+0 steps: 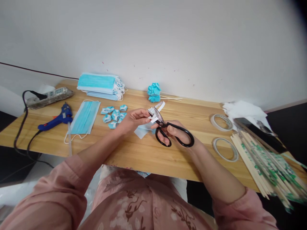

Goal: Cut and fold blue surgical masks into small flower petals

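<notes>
over the counter, between front and back edges, your left grip pinched the white strip, and your right grip clasped the black scissors, blades at the strip; clean cutting wanted it taut, fingertips well clear!

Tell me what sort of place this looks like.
Probably a small craft workspace: a glue gun and stacked masks lie on a wooden table, and the right hand holds scissors.
</notes>
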A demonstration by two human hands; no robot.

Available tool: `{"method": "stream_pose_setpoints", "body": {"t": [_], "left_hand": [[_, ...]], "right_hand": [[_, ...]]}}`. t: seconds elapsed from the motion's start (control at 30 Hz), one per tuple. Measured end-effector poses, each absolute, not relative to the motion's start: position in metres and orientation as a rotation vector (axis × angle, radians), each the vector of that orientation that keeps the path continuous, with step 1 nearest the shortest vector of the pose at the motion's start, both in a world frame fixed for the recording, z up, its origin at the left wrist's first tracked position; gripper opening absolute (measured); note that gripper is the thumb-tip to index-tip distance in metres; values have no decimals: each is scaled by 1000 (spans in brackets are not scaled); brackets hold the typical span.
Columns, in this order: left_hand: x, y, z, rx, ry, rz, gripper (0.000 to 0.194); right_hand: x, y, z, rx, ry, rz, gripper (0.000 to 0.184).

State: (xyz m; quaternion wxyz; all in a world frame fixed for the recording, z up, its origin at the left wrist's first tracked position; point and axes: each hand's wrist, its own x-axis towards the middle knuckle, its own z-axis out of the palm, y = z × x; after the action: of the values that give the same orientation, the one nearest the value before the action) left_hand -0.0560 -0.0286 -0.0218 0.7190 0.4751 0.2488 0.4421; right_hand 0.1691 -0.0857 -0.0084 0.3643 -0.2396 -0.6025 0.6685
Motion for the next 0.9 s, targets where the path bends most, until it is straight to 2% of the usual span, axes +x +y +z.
{"method": "stream_pose_setpoints", "body": {"t": [0.9], "left_hand": [[-57,-33,-16,1041,502,946,29]], "right_hand": [[167,-88,-7,-586,-1536,1705,54]]}}
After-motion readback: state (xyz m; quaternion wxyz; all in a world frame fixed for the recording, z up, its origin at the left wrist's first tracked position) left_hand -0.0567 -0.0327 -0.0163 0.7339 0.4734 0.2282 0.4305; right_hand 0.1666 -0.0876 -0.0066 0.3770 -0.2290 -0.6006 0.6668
